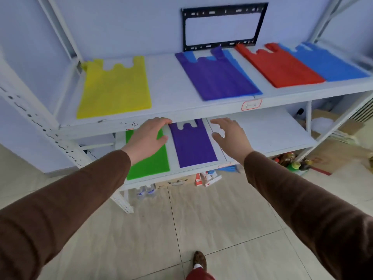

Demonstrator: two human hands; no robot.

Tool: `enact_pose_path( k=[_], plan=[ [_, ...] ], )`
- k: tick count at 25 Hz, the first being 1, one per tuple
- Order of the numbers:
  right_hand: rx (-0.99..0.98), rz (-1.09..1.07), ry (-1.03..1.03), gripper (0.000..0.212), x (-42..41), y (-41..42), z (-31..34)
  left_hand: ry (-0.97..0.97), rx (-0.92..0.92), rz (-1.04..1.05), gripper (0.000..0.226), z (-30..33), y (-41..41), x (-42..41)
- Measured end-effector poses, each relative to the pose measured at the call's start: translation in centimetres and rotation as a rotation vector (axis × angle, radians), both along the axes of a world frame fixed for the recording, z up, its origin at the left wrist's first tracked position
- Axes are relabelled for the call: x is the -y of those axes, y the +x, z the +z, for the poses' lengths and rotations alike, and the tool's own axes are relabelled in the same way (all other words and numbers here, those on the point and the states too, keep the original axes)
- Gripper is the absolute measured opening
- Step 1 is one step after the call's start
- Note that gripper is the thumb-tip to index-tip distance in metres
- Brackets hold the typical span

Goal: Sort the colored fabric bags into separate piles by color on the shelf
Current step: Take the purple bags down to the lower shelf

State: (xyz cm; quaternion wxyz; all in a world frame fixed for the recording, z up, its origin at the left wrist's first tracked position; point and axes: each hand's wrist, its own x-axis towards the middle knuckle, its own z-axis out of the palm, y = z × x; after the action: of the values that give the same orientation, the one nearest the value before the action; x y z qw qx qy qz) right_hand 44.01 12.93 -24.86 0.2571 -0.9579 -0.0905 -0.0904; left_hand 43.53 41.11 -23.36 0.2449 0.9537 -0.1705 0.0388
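Centrally, left hand (148,134) and right hand (229,134), both spread and empty, flank a purple bag (192,144) on the lower shelf (262,130).

Upper shelf (167,87): single bag (115,87) left, two overlapped pairs (218,77) right. Lower shelf (262,130): two bags (191,144) side by side, left half.

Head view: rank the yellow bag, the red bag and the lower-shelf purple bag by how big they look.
1. yellow bag, fully visible on the upper shelf, largest.
2. red bag, partly under the blue bag.
3. lower purple bag, smallest.
The red and lower purple are close, and the wide-angle lens distorts, so true sizes may match.
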Motion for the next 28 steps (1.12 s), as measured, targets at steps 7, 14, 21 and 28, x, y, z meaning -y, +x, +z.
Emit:
enact_pose_path(
  k=[7,14,21,28],
  plan=[
    [0.114,0.012,0.056,0.042,7.6,7.5,6.2,-0.040,0.161,-0.004,0.043,4.4,7.6,7.1],
    [-0.053,-0.003,0.087,0.046,15.9,23.2,6.3,-0.107,0.077,0.176,0.040,3.9,21.0,15.0],
    [-0.249,-0.022,-0.054,0.052,16.1,33.2,4.2,-0.018,-0.076,0.434,0.043,1.5,29.3,15.9],
    [-0.310,-0.075,-0.200,0.065,14.7,35.8,3.7,-0.005,-0.212,0.608,0.068,1.2,33.3,16.1]
  ],
)
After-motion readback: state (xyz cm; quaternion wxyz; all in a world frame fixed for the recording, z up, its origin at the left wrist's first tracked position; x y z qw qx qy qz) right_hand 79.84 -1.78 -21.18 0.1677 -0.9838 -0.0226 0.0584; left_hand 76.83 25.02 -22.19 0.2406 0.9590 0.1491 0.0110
